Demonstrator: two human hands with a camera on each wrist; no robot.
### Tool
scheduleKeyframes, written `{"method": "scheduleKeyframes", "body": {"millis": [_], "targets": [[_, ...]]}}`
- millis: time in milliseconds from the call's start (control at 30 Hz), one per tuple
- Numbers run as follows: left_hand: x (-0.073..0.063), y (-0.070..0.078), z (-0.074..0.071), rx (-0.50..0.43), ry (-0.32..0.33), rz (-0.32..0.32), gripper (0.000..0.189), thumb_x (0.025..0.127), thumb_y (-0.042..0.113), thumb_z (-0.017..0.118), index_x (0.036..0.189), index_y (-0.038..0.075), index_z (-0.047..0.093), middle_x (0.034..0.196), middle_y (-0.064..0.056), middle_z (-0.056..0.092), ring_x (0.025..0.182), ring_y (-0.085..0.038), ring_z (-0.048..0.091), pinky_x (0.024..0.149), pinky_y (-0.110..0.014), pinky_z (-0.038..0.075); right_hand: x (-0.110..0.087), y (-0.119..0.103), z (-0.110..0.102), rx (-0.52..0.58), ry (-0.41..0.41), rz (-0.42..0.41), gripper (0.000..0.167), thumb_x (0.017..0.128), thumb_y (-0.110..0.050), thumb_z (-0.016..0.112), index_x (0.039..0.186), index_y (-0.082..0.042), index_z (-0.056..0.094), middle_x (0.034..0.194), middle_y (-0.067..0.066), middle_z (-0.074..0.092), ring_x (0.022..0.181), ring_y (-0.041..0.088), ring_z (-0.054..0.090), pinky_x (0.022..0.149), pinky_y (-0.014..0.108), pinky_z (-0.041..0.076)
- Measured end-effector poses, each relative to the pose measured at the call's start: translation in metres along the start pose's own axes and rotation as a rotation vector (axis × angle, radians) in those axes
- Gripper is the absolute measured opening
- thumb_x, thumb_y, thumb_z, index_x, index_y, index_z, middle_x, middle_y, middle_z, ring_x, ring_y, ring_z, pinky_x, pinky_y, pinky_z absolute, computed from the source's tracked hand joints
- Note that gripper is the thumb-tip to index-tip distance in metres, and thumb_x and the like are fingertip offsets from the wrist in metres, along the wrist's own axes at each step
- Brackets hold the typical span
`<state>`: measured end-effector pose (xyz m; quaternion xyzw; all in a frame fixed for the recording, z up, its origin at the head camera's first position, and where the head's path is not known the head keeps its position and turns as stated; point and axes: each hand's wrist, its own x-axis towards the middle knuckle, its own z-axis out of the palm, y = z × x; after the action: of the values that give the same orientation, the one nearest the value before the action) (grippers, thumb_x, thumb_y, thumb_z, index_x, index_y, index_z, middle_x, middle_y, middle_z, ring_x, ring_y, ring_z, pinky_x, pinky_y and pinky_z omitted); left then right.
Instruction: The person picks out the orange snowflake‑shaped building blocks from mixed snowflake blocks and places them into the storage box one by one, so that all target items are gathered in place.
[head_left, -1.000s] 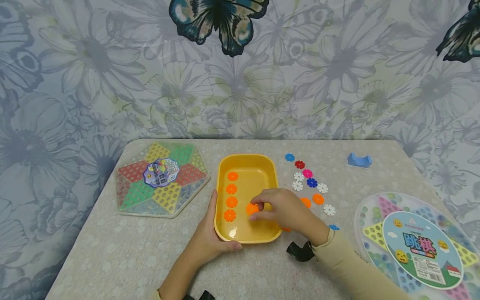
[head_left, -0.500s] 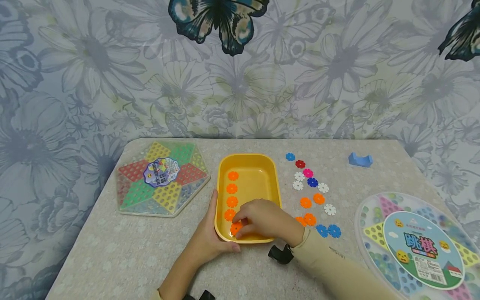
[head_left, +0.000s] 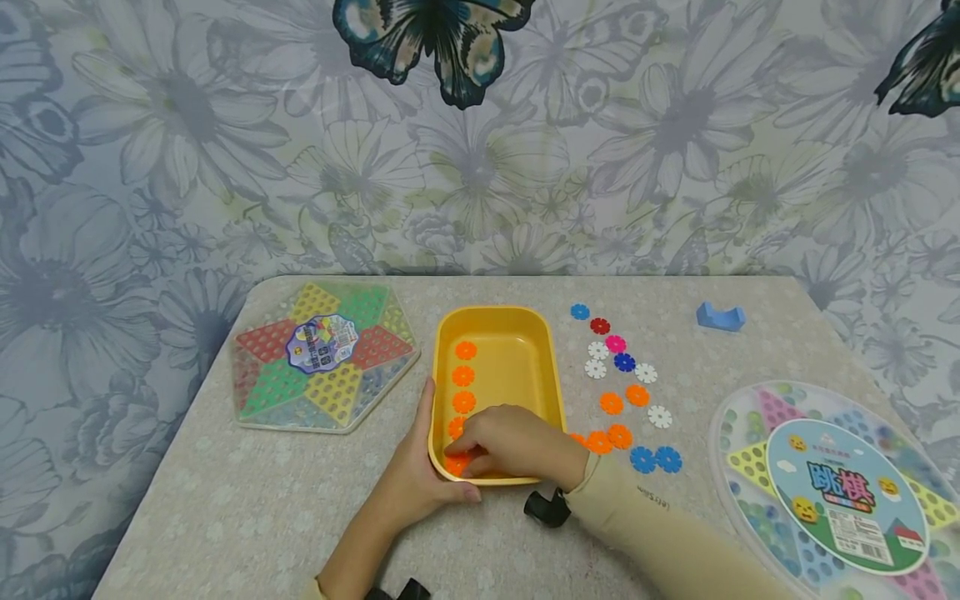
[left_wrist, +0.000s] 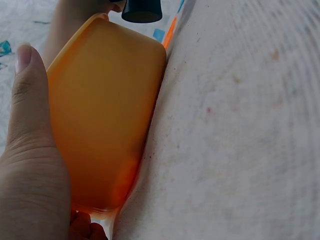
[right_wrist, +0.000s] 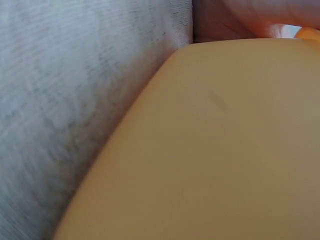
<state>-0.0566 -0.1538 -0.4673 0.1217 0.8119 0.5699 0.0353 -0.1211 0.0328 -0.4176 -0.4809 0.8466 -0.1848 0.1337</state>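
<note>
The table [head_left: 225,508] is stretching out beneath the yellow tray [head_left: 517,342], and the tray's long axis is running straight away from you. Your left hand [head_left: 417,473] is gripping the tray's near-left corner from outside, the fingers lying along its left wall and the thumb along its near wall. Your right hand [head_left: 517,442] is reaching in over the tray's near-right side and seems to be pinching an orange disc [head_left: 456,464] with curled fingers. That disc is sitting inside the tray's near-left corner, at the near end of the row of orange discs [head_left: 463,377], which is running parallel to the tray's left wall. Your right hand is the nearer one, touching the disc, while the left is staying just beyond the tray wall. Your right fingers are hiding much of the disc and part of its neighbour, so you cannot tell whether the two are touching or whether it is lying flat. The right wrist view is showing mainly the tray's outer wall, not your fingertips.
</note>
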Motion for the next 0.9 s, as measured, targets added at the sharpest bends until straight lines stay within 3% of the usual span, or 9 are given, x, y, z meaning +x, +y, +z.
{"method": "scheduleKeyframes", "body": {"millis": [167, 233, 300, 500, 733, 900], "targets": [[0.000, 0.002, 0.000, -0.006, -0.003, -0.005, 0.141, 0.060, 0.062, 0.085, 0.156, 0.039, -0.014, 0.168, -0.004, 0.010, 0.146, -0.025, 0.036, 0.113, -0.058, 0.030, -0.004, 0.001, -0.006, 0.004, 0.018, -0.012, 0.026, 0.092, -0.035, 0.070, 0.114, -0.022, 0.075, 0.083, -0.013, 0.066, 0.070, -0.001, 0.052, 0.068, 0.014, 0.043], [0.000, 0.002, 0.000, -0.006, -0.003, -0.009, 0.141, 0.060, 0.060, 0.086, 0.156, 0.039, -0.014, 0.168, -0.003, 0.011, 0.145, -0.023, 0.038, 0.113, -0.056, 0.031, -0.008, 0.001, -0.012, 0.009, 0.034, -0.005, 0.028, 0.094, -0.038, 0.067, 0.115, -0.021, 0.075, 0.080, -0.013, 0.063, 0.071, 0.000, 0.052, 0.071, 0.016, 0.046], [0.000, 0.002, 0.000, -0.010, -0.006, -0.010, 0.141, 0.061, 0.059, 0.087, 0.156, 0.039, -0.015, 0.167, -0.003, 0.013, 0.144, -0.021, 0.040, 0.114, -0.050, 0.034, -0.014, 0.001, -0.020, 0.020, 0.058, 0.015, 0.031, 0.095, -0.039, 0.065, 0.117, -0.019, 0.074, 0.088, -0.012, 0.069, 0.079, 0.001, 0.060, 0.080, 0.020, 0.051], [0.001, 0.000, 0.000, -0.050, -0.007, -0.010, 0.142, 0.063, 0.051, 0.091, 0.158, 0.034, -0.012, 0.167, -0.003, 0.014, 0.141, -0.019, 0.043, 0.109, -0.021, 0.037, -0.039, 0.004, -0.046, 0.037, 0.200, 0.133, 0.034, 0.093, -0.041, 0.067, 0.119, -0.019, 0.072, 0.082, -0.014, 0.061, 0.072, 0.003, 0.054, 0.069, 0.021, 0.049], [0.002, -0.002, 0.001, -0.091, 0.001, 0.009, 0.143, 0.060, 0.045, 0.094, 0.158, 0.035, -0.010, 0.167, -0.004, 0.014, 0.142, -0.021, 0.042, 0.110, -0.017, 0.033, -0.080, 0.029, -0.067, 0.022, 0.422, 0.265, 0.028, 0.091, -0.033, 0.072, 0.115, -0.020, 0.072, 0.081, -0.013, 0.058, 0.067, 0.006, 0.045, 0.060, 0.021, 0.043], [0.002, -0.001, 0.001, -0.098, 0.002, 0.016, 0.143, 0.060, 0.044, 0.094, 0.158, 0.038, -0.010, 0.168, -0.004, 0.013, 0.144, -0.023, 0.038, 0.112, -0.018, 0.030, -0.109, 0.053, -0.064, -0.024, 0.479, 0.404, 0.028, 0.088, -0.029, 0.076, 0.113, -0.018, 0.073, 0.083, -0.010, 0.059, 0.066, 0.010, 0.044, 0.059, 0.022, 0.040]]}}
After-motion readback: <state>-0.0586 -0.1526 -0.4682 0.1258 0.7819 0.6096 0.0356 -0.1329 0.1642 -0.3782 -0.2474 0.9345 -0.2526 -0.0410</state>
